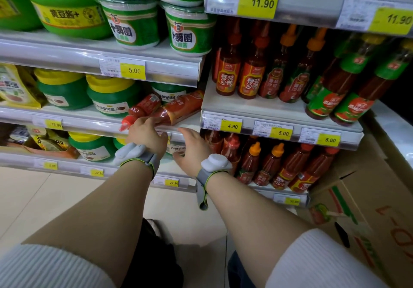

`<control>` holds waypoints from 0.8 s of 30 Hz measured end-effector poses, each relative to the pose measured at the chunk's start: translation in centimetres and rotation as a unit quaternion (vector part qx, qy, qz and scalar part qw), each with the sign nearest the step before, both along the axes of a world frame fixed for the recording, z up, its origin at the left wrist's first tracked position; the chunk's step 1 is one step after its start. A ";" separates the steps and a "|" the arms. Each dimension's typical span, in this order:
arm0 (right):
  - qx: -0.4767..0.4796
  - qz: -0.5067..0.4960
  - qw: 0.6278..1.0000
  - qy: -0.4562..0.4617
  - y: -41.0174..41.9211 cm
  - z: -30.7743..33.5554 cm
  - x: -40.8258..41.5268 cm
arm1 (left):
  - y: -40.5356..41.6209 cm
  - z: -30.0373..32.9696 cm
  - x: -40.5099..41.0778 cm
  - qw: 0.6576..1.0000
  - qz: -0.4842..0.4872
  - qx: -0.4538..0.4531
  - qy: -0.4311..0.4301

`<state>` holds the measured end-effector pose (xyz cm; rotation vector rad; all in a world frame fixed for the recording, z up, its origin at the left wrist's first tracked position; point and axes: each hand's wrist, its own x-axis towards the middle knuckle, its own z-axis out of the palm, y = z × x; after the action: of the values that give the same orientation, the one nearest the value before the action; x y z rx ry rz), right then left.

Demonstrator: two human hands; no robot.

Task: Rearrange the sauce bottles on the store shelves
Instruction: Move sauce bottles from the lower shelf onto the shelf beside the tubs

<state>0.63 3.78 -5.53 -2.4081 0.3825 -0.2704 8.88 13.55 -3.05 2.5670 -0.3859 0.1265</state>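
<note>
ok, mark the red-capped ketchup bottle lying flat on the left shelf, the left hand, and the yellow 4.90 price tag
red-capped ketchup bottle lying flat (143,107): head view, on its red label.
left hand (146,132): head view, back of the hand.
yellow 4.90 price tag (232,126): head view, on the printed digits.

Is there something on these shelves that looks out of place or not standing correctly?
Yes. Two red sauce bottles lie on their sides on the left shelf, among upright green tubs with yellow lids. The left hand touches them. Matching bottles stand upright on the right shelves.
</note>
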 end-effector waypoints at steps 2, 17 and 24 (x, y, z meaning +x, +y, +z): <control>-0.022 0.013 1.000 0.007 0.2 -0.8 0.7 | 0.3 0.0 0.3 1.000 0.006 0.003 0.000; -0.153 -0.013 0.987 -0.051 -0.7 -1.9 4.5 | -0.8 -2.2 2.8 0.996 0.018 0.060 -0.062; -0.174 -0.035 0.981 -0.074 -0.7 -2.0 5.9 | -1.1 -2.1 3.2 0.994 0.024 0.093 -0.049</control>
<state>6.58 3.09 -7.57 -2.6966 0.3764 -0.5872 12.09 12.41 -5.20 2.7618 -0.3902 0.2459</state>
